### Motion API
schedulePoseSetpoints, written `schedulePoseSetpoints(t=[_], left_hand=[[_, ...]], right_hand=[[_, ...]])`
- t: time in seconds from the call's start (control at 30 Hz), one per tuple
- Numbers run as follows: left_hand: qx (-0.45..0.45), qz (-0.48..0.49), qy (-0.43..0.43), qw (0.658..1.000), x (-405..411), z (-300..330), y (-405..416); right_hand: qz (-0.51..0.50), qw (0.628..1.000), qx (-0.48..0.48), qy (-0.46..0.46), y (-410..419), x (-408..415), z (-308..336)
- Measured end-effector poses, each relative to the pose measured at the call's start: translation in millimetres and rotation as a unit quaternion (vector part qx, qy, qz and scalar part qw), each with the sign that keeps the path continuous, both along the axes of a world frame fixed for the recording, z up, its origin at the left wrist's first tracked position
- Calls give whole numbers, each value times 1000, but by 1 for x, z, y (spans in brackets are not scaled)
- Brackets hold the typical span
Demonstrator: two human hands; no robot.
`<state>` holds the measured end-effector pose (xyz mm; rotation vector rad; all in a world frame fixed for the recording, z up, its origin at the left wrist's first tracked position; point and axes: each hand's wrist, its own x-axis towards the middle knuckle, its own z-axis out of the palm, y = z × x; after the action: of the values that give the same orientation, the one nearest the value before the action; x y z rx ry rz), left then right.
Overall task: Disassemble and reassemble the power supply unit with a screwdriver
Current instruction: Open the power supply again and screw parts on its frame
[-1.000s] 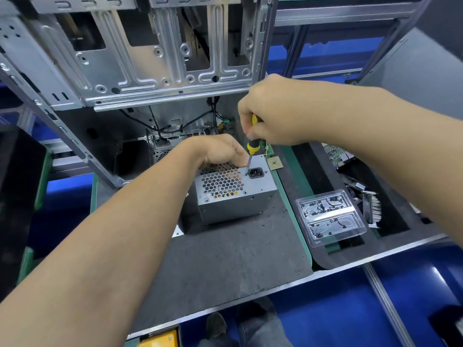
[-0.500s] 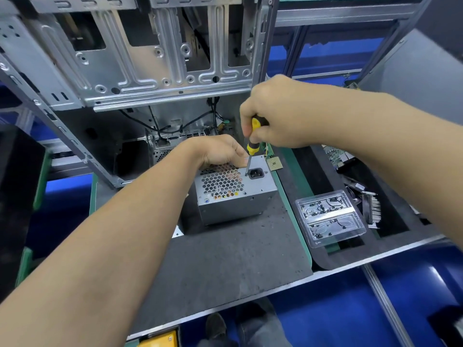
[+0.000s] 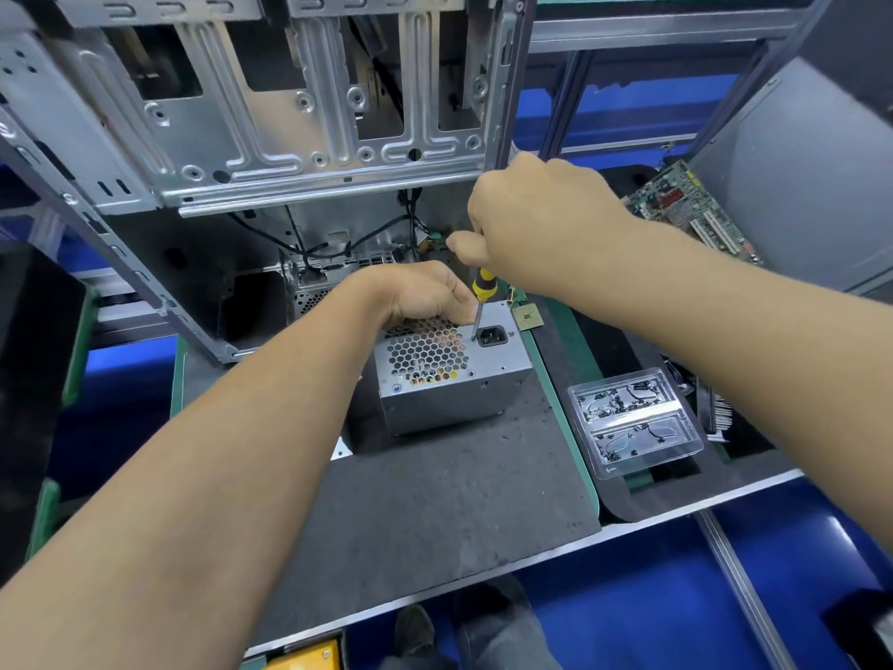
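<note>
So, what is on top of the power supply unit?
On the power supply unit, the left hand rests at its far edge, and the screwdriver tip stands beside the socket. The screw under the tip cannot be seen.

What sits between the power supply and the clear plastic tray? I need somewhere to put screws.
In the head view, a bare strip of dark mat and its green edge separate the power supply from the clear plastic tray.
</note>
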<state>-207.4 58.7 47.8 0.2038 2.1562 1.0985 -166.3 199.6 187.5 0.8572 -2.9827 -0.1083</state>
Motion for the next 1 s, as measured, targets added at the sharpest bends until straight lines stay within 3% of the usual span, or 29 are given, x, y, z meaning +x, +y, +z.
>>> schedulePoseSetpoints(t=[0.07,0.17,0.27,0.37,0.43,0.53,0.63,0.77,0.93,1.0], left_hand=[[-4,-8,7,1000,1,3,0],[1,-8,-5,1000,2,3,0],[23,17,-27,999,5,7,0],[12,17,-32,999,6,10,3],[-22,9,-7,1000,7,15,8],[-57,6,18,998,8,16,14],[-43,25,22,998,11,16,18],[-34,57,48,997,15,12,25],[-27,74,68,995,17,8,27],[-20,74,66,995,16,9,25]], right_hand=[[-6,997,-59,-41,7,-2,-3],[-24,970,-224,-94,31,-4,-8],[-121,890,-434,-73,64,-3,-19],[-224,812,-538,-22,93,1,-39],[-254,801,-542,-19,106,5,-51],[-215,802,-550,-94,114,11,-73],[-182,856,-474,-93,116,14,-92],[-210,828,-507,-111,113,18,-103],[-207,820,-520,-118,111,19,-103],[-202,798,-553,-129,109,18,-102]])
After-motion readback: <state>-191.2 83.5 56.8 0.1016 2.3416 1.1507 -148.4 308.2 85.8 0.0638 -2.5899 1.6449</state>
